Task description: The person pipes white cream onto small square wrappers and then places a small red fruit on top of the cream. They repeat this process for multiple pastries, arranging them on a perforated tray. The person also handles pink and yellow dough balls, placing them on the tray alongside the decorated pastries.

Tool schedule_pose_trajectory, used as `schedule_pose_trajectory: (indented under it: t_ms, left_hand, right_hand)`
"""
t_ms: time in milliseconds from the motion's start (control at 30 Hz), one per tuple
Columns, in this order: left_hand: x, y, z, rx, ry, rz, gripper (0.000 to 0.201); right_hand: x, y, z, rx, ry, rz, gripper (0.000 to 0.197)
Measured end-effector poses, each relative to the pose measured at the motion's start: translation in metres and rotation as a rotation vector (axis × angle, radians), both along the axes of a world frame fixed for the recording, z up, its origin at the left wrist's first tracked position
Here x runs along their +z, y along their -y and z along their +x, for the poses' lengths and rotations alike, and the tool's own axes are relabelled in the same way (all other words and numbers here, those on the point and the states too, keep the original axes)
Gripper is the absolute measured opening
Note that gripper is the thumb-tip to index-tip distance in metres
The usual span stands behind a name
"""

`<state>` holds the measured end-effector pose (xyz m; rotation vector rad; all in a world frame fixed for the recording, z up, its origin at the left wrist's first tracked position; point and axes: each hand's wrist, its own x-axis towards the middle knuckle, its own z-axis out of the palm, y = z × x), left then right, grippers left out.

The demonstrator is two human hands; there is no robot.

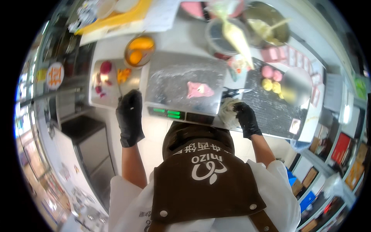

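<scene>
My left hand (130,116), in a black glove, is closed at the near right corner of a metal tray (96,99). A thin metal piece shows just above its fingers, but what the hand holds cannot be made out. Dragon fruit pieces (105,68) and diced orange fruit (123,75) lie on that tray. My right hand (247,118), also black-gloved, is closed on a crumpled white cloth (230,114) at the table's front edge. Between the hands, a flat pink piece (199,89) with a pale filling spot rests on a floury dark board over a scale (170,113).
Farther back stand a bowl of mango and yolk-like orange pieces (135,57), a piping bag (236,36) and a steel bowl (284,34). To the right, a dark board (266,112) carries pink balls (272,72), yellow balls (270,85) and a blurred round shape (295,87).
</scene>
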<state>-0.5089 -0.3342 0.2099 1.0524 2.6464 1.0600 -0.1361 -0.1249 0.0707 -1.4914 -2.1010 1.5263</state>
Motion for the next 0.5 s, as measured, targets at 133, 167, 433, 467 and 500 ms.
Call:
schedule_pose_trajectory:
  t_ms: [133, 167, 433, 467, 500]
  left_hand:
    - [-0.003, 0.060, 0.000, 0.238, 0.122, 0.026, 0.015]
    - [-0.009, 0.074, 0.000, 0.292, 0.158, 0.019, 0.015]
    - [-0.058, 0.185, -0.023, 0.249, -0.036, -0.120, 0.015]
    - [-0.057, 0.188, -0.028, 0.240, 0.012, -0.051, 0.016]
    - [-0.048, 0.190, -0.037, 0.235, 0.056, 0.011, 0.016]
  right_hand:
    - [-0.024, 0.024, 0.001, 0.284, 0.160, 0.365, 0.020]
    - [-0.033, 0.026, 0.008, 0.355, 0.165, 0.420, 0.022]
    - [-0.046, 0.049, 0.017, 0.402, 0.279, 0.666, 0.022]
    - [-0.050, 0.046, 0.019, 0.386, 0.273, 0.675, 0.021]
    - [-0.060, 0.042, 0.022, 0.374, 0.259, 0.680, 0.021]
